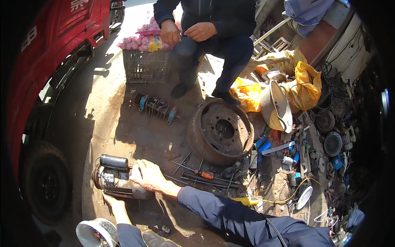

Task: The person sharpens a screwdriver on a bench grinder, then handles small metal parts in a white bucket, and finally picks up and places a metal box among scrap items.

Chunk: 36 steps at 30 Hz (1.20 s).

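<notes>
An electric motor (121, 187) lies on its side on the ground at the left, with a black cylindrical capacitor (113, 161) along its top and an uncovered wiring box (109, 178) on its body. Bent over the motor's right end is my right hand (149, 176), its fingers closed against the housing. My left hand (117, 207) grips the motor's lower left edge from the near side, and its fingertips are partly hidden by the motor. To the right lie a screwdriver with an orange handle (207, 175) and several metal rods (214, 181).
A rusty wheel rim (224, 129) lies beyond the tools. Farther off sits another person (214, 24) beside a black crate (146, 66). A coil-like part with blue ends (156, 108) lies left of the rim. A white bucket (96, 231) stands near me; scrap (294, 164) covers the right.
</notes>
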Available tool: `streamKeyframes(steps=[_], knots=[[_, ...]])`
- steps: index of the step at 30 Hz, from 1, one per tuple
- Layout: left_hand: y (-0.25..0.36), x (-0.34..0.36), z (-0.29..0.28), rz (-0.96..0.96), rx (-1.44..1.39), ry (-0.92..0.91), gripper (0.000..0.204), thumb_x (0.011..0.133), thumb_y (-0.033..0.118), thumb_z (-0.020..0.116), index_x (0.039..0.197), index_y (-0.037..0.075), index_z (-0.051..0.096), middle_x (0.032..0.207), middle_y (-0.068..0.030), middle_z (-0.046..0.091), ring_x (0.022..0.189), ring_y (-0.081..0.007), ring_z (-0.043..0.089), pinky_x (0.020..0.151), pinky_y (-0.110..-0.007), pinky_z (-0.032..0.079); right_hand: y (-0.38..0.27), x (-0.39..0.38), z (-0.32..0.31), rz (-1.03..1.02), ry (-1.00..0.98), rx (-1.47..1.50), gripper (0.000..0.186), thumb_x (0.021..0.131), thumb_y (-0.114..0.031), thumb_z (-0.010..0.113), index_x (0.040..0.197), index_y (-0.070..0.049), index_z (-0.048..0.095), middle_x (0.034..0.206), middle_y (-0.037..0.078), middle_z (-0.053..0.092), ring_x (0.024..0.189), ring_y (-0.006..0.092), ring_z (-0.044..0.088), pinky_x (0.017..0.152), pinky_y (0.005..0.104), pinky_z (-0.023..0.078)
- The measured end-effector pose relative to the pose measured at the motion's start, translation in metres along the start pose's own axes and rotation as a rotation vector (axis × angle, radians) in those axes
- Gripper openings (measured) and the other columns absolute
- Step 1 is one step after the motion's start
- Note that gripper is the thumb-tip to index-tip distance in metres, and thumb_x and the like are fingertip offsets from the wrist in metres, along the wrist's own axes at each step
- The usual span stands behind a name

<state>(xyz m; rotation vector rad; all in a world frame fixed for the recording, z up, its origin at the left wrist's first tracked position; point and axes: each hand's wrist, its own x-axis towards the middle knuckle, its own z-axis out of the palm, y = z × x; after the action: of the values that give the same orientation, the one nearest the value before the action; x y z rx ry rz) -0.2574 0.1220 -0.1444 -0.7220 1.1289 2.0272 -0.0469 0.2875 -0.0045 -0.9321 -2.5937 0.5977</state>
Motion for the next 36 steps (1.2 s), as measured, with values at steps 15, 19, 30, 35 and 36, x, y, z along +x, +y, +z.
streamKeyframes(steps=[15,19,30,35,36], knots=[[-0.058,-0.109,-0.014,-0.122,-0.269,0.04,0.053,0.103,0.046,0.039,0.139,0.017,0.066,0.14,-0.0109,0.066,0.125,-0.0336,0.063,0.109,-0.057,0.05,0.022,-0.006,-0.016,0.025,-0.242,0.153,0.069,0.086,-0.042,0.07,0.139,0.0,0.056,0.14,0.026,0.056,0.133,0.0455,0.053,0.113,0.0505,0.046],[-0.081,-0.162,-0.034,-0.238,-0.356,0.215,0.049,0.102,0.036,0.041,0.137,0.01,0.064,0.143,-0.0158,0.061,0.132,-0.0351,0.058,0.111,-0.059,0.048,0.043,-0.038,-0.009,-0.009,-0.26,0.175,0.07,0.086,-0.034,0.069,0.147,-0.004,0.053,0.15,0.021,0.052,0.143,0.0386,0.048,0.122,0.0463,0.038],[-0.041,-0.244,-0.098,-0.301,0.522,-0.202,0.028,0.109,0.025,0.053,0.115,0.001,0.066,0.089,-0.0112,0.072,0.073,-0.0197,0.069,0.067,-0.033,0.056,-0.047,-0.116,-0.036,-0.127,0.071,0.294,0.047,0.087,-0.006,0.075,0.133,-0.003,0.065,0.121,0.022,0.062,0.114,0.0373,0.062,0.097,0.0444,0.053],[-0.013,-0.26,-0.06,0.383,0.792,-0.202,0.014,0.103,0.016,0.07,0.11,0.004,0.07,0.085,-0.0005,0.069,0.067,-0.0052,0.061,0.059,-0.02,0.049,-0.071,-0.124,-0.012,-0.133,0.033,0.252,0.053,0.084,-0.008,0.075,0.136,-0.002,0.062,0.119,0.023,0.061,0.109,0.0399,0.061,0.097,0.0479,0.049],[-0.009,-0.257,-0.048,0.359,0.831,-0.179,0.015,0.102,0.015,0.072,0.112,0.004,0.07,0.086,0.0004,0.069,0.068,-0.0045,0.06,0.06,-0.02,0.048,-0.071,-0.123,-0.009,-0.131,0.03,0.249,0.053,0.084,-0.008,0.075,0.136,-0.002,0.062,0.119,0.023,0.061,0.109,0.0399,0.06,0.097,0.048,0.049]])
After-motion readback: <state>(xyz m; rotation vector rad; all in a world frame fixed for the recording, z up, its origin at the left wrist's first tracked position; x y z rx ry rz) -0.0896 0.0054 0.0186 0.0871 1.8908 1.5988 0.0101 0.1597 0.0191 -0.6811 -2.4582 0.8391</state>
